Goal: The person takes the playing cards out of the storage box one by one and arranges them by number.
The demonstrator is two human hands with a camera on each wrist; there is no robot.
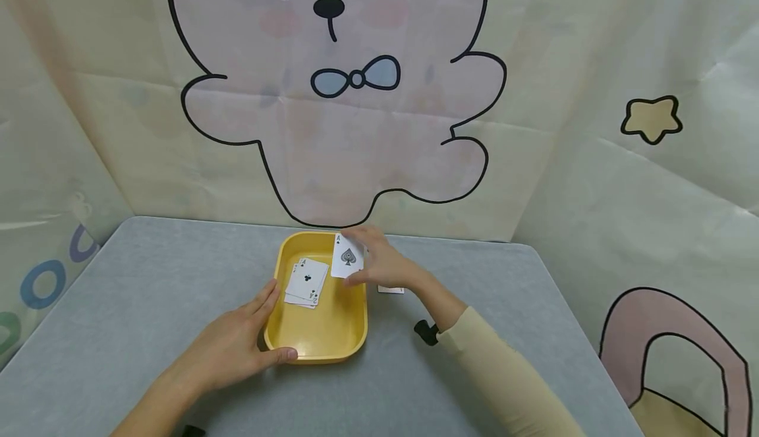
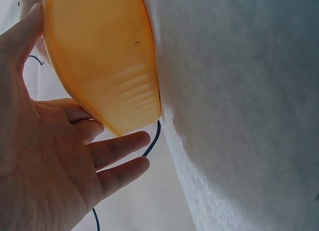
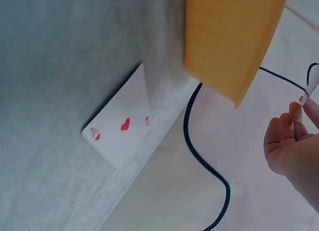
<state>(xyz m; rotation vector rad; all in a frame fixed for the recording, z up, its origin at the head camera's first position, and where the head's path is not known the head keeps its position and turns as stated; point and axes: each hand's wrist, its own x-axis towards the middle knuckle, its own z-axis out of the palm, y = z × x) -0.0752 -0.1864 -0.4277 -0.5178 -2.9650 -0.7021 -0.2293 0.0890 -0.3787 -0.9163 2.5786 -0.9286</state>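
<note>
My right hand [image 1: 384,262] pinches an ace of spades playing card [image 1: 344,259] between thumb and fingers, above the right rear of a yellow tray [image 1: 314,338]. In the right wrist view, only the edge of that card [image 3: 313,84] shows past the right hand [image 3: 294,141]. My left hand [image 1: 243,341] rests at the tray's left front, thumb on the front rim and fingers along the left side. In the left wrist view the left hand [image 2: 55,151] touches the rim with two fingers held free. Inside the tray lie several overlapping cards, an ace of clubs [image 1: 307,279] uppermost.
An ace of hearts card [image 3: 122,123] lies on the grey cloth-covered table [image 1: 474,279], right of the tray; in the head view the right hand partly hides this card [image 1: 391,289]. A printed curtain [image 1: 415,160] hangs behind the table's back edge.
</note>
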